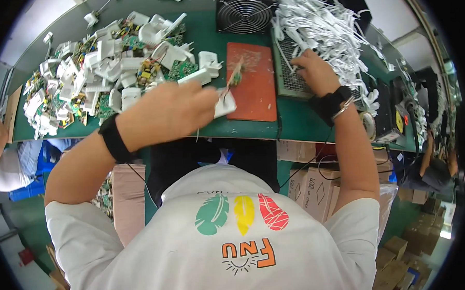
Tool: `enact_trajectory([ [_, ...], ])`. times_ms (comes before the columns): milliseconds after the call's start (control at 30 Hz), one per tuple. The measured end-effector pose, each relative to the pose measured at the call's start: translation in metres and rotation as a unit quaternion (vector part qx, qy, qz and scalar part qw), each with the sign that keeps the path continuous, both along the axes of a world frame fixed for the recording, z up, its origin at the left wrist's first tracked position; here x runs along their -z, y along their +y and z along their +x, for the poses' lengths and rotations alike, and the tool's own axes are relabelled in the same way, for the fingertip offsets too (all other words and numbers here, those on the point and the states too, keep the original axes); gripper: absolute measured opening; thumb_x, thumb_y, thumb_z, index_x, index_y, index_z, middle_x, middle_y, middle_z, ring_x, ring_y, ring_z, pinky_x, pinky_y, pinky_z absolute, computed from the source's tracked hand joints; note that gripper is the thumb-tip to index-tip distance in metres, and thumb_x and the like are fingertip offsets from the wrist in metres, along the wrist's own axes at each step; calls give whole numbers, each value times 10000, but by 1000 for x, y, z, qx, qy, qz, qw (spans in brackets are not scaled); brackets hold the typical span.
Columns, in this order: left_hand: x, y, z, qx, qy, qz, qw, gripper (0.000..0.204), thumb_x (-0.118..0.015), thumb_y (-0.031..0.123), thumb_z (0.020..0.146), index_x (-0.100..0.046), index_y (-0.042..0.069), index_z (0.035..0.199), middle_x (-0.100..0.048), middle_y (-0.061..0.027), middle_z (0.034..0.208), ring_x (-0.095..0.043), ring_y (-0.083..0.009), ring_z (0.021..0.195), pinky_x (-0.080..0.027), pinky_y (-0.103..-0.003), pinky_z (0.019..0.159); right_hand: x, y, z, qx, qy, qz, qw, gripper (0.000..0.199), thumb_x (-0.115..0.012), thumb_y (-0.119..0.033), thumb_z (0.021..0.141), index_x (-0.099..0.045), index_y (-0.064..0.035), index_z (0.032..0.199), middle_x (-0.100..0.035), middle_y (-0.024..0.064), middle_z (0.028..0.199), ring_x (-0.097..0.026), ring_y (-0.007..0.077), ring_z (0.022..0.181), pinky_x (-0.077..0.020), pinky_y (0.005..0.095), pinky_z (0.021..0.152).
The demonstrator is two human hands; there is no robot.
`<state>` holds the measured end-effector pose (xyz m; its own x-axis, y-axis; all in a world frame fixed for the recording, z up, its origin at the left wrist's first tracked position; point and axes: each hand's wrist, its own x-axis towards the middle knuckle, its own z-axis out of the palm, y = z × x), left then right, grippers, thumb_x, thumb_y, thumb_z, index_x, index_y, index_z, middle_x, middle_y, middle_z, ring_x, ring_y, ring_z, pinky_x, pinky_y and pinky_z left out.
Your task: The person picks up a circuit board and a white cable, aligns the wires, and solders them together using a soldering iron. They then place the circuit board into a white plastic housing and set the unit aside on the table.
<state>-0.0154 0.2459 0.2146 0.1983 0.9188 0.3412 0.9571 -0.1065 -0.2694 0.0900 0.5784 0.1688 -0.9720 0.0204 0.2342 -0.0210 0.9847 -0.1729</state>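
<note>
My left hand (184, 105), smeared by motion, is closed at the left edge of a red-orange mat (253, 92). A white plastic charger housing (224, 105) shows at its fingertips. Beside that housing, a small blurred circuit board (235, 79) with thin wires lies over the mat. My right hand (317, 73) is over a grey mesh-topped box (293, 51), its fingers pinched at a white cable (286, 57). The exact grip of both hands is partly hidden.
A heap of white housings and green circuit boards (99, 73) covers the table's left side. White cables (320, 22) pile up at the back right. A black fan (245, 15) stands behind the mat. Cardboard boxes (310, 191) are under the table. Other people sit at both sides.
</note>
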Motion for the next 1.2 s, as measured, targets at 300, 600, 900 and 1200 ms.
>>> enact_trajectory([
  [300,15,-27,-11,-136,34,-17,990,99,-592,135,704,-567,67,772,-434,-23,786,-493,-142,670,-454,-249,469,-26,8,10,-68,72,-254,962,127,-637,-43,775,-592,-67,891,-567,33,937,-546,164,870,-433,271,730],
  [600,40,33,28,-326,-118,-31,937,84,-562,115,740,-541,34,751,-521,-99,765,-578,-182,654,-485,-288,467,-25,-102,35,-62,68,-403,911,76,-619,-12,806,-592,-36,873,-554,1,814,-517,62,753,-408,193,667],
  [900,44,24,9,-245,-166,94,951,181,-574,88,713,-523,56,883,-530,-96,809,-569,-199,742,-480,-289,491,19,-152,29,42,86,-527,845,46,-587,0,797,-577,-14,839,-542,-7,764,-490,37,635,-383,175,563],
  [1200,58,8,58,-273,-167,-29,947,228,-583,75,693,-518,73,912,-500,-53,815,-514,-204,763,-470,-282,517,23,-152,22,87,73,-573,812,39,-557,-2,807,-559,-15,843,-532,-16,708,-456,31,579,-365,181,509],
])
